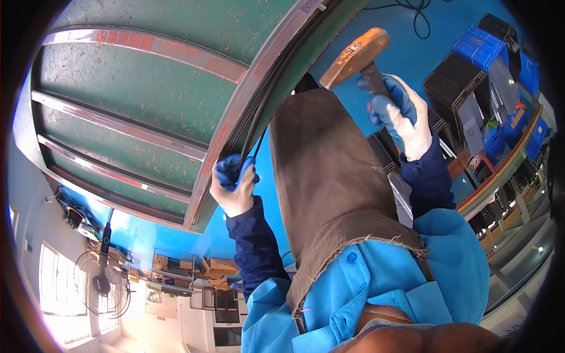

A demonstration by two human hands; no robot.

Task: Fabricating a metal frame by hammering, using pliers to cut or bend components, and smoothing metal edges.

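Observation:
My right hand (406, 115), in a white glove with blue coating, is wrapped round the dark handle of a hammer (356, 57). Its worn orange-brown head is raised beside the workbench edge. My left hand (234, 185), gloved alike, is closed on a long black rubber strip (255, 125) at the near corner of a metal frame (203, 159). The strip runs along the frame's right side, with a loose end section hanging off. Fingertips of the left hand are partly hidden by the glove's folds. The frame, with several crossbars, lies on a scuffed green workbench (147, 76).
Stacked black and blue crates (479, 50) stand at the right, near a curved-looking bench edge (500, 170). A black cable (421, 20) lies on the blue floor at the top. A standing fan (103, 282) and cardboard boxes (220, 267) are at the lower left. A brown apron (329, 170) covers my front.

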